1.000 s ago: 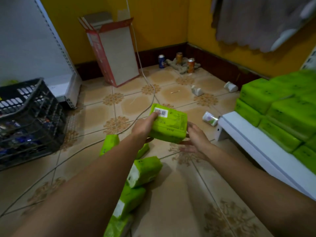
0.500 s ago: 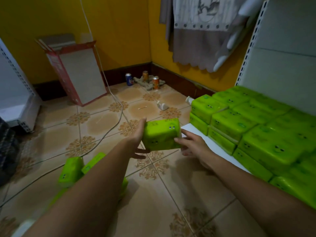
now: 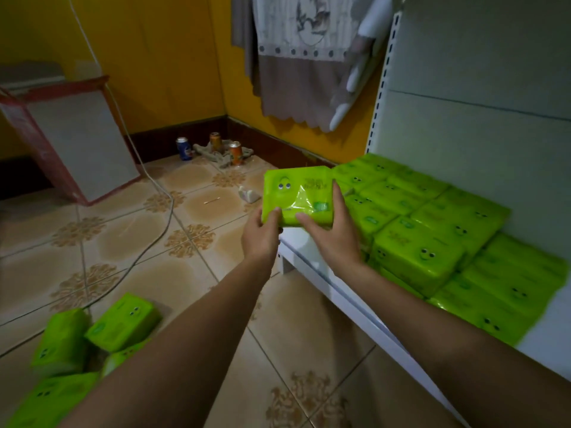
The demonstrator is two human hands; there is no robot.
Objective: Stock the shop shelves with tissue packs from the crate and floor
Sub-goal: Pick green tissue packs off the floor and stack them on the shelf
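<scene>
A bright green tissue pack (image 3: 298, 193) with cartoon eyes is held face up above the left end of the white shelf (image 3: 327, 282). My left hand (image 3: 261, 239) grips its near left corner, thumb on top. My right hand (image 3: 332, 233) grips its near right side, fingers running up the pack's right edge. Several green packs (image 3: 426, 242) are stacked in rows on the shelf to the right. More green packs (image 3: 123, 322) lie loose on the tiled floor at lower left. The crate is out of view.
A red-edged cardboard box (image 3: 74, 143) leans against the yellow wall at left. A white cable (image 3: 160, 230) runs across the floor. Three drink cans (image 3: 213, 148) stand in the corner. A grey cloth (image 3: 296, 57) hangs on the wall beside the shelf upright (image 3: 380, 97).
Both hands carried the pack up and to the right, from over the floor to above the shelf's left end. The pack turned face up and my view swung right toward the shelf.
</scene>
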